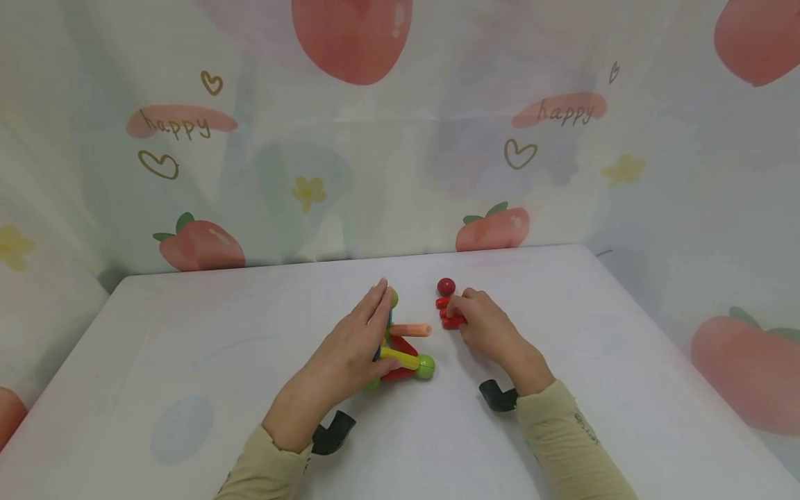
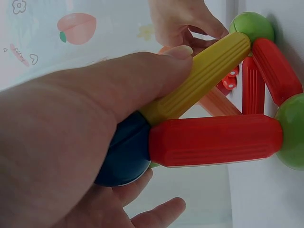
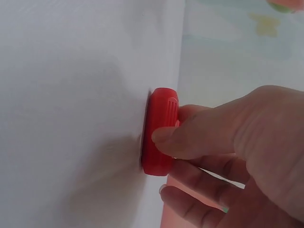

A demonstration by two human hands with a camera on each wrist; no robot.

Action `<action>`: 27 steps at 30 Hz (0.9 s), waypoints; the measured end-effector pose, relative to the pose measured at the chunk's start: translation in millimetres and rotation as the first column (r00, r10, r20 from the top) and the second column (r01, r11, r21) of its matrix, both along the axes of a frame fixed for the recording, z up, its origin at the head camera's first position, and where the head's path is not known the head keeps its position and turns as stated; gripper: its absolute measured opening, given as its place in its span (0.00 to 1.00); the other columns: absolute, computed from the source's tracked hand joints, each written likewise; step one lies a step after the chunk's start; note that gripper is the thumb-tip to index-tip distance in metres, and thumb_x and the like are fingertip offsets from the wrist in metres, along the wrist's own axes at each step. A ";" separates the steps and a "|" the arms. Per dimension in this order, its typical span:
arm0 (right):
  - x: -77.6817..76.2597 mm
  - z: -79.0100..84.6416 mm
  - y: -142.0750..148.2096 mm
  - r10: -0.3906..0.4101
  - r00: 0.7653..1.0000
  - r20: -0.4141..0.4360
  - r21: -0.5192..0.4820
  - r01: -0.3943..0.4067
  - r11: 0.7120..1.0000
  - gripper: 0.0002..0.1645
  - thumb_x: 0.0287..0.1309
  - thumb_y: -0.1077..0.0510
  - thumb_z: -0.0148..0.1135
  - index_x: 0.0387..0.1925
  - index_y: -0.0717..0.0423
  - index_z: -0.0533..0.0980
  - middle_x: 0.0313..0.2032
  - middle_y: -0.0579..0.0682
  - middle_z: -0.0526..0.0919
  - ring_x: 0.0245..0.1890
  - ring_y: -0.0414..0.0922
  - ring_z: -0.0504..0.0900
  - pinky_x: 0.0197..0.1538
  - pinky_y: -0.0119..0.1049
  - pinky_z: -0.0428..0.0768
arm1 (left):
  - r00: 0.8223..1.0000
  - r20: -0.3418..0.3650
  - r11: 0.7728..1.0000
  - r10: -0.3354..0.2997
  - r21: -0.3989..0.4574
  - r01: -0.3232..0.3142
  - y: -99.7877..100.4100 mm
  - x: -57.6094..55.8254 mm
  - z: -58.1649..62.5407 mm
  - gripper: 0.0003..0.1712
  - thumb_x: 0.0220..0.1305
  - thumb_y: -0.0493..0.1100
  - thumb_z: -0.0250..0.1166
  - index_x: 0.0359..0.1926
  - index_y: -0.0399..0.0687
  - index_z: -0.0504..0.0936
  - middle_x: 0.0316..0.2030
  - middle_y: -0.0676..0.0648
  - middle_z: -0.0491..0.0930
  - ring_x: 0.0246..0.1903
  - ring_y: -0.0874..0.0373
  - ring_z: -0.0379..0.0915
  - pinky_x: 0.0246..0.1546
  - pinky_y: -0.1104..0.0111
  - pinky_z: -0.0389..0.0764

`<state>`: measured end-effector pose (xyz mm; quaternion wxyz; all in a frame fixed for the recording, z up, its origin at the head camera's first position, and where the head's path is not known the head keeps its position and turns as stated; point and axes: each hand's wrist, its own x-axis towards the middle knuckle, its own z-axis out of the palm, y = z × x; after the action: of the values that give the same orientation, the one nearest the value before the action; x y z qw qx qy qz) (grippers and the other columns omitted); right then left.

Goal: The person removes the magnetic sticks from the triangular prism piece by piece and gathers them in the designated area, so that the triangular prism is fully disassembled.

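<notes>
Viewed down my remote feed, a right hand sits over the right-hand side of a small toy layout on a white worktop, its fingers pinching a short red rod, thumb on the near side. The rod lies along the worktop, long axis running left to right, its left end showing beyond the fingertips; this hand is plainly the nearer of the two. More red rods lie just on the far side of it, with a dark red ball farther still.

To the left, well apart from that pinch by my reading, a left hand holds a rod-and-ball frame, thumb along a yellow rod beside a blue ball, the long fingers close together on the other side in the head view. From the frame a peach rod points right, its free end facing the red rods across a gap: the line I judge matters most, since it and the pinched rod lie roughly parallel, the latter slightly farther away
</notes>
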<state>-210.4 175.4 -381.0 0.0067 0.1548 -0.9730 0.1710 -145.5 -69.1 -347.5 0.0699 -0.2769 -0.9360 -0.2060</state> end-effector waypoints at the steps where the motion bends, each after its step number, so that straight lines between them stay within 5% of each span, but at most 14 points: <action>1: -0.4 -0.5 -0.1 -0.004 1.000 -0.006 0.002 0.004 1.000 0.14 0.54 0.74 0.62 0.39 0.55 0.80 0.38 0.51 0.78 0.45 0.50 0.75 0.51 0.45 0.82 | 1.000 0.013 1.000 0.003 -0.001 -0.003 0.0 0.0 0.2 0.59 0.54 0.50 0.77 0.77 0.37 0.51 0.78 0.41 0.49 0.77 0.48 0.49 0.69 0.59 0.67; 13: 1.6 6.4 -2.0 -0.022 1.000 -0.004 -0.051 0.022 0.998 0.15 0.54 0.71 0.66 0.43 0.56 0.79 0.42 0.52 0.79 0.46 0.50 0.76 0.50 0.44 0.84 | 0.999 0.036 1.000 0.009 0.006 -0.009 0.0 0.1 0.2 0.59 0.54 0.49 0.77 0.77 0.38 0.51 0.78 0.42 0.48 0.77 0.49 0.48 0.70 0.59 0.66; 20: 8.8 23.0 -6.9 0.159 0.987 0.030 -0.241 -0.147 0.959 0.15 0.58 0.70 0.65 0.47 0.59 0.79 0.47 0.56 0.81 0.50 0.53 0.82 0.54 0.47 0.84 | 1.000 0.014 1.000 -0.002 0.013 0.002 -1.2 1.6 0.6 0.59 0.54 0.50 0.76 0.76 0.37 0.51 0.78 0.41 0.49 0.77 0.48 0.48 0.69 0.60 0.67; 27: 19.5 35.3 -10.8 0.259 0.966 -0.003 -0.263 -0.251 0.932 0.18 0.57 0.68 0.67 0.49 0.55 0.78 0.47 0.52 0.82 0.48 0.52 0.82 0.51 0.44 0.84 | 1.000 0.028 1.000 0.000 0.013 0.000 -0.4 1.1 1.3 0.59 0.54 0.49 0.76 0.76 0.36 0.51 0.78 0.40 0.49 0.77 0.47 0.48 0.69 0.59 0.67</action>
<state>-191.0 164.6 -345.7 -0.0109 0.2748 -0.9137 0.2993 -144.4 -69.5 -346.2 0.0585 -0.2735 -0.9355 -0.2160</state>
